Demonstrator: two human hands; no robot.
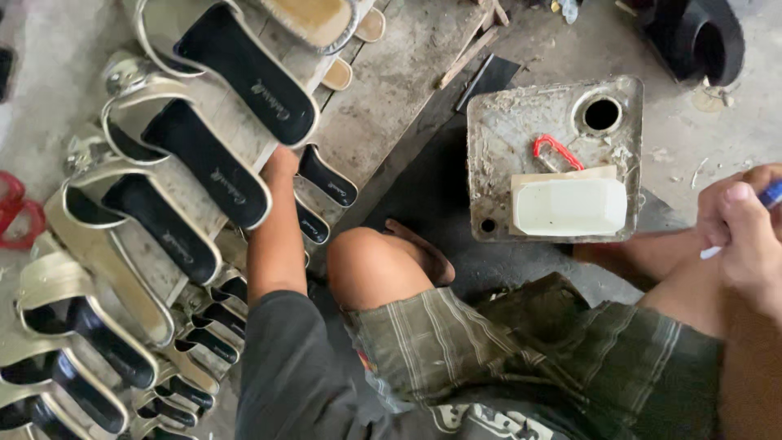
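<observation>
Dark sleeve [289,367] closest to lens. Left hand [279,165] reaches to a black-insoled sandal [208,163] in the row on the board; fingers hidden, grip can't tell. Right hand [745,220] is closed around a blue pen-like tool [772,194]. Risk: a blind left reach could nudge the tightly overlapped sandals off the board.

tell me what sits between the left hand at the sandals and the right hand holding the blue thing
In the head view, between the left hand and the right hand lie a bent bare knee and a grimy metal can topped by a white block.
</observation>
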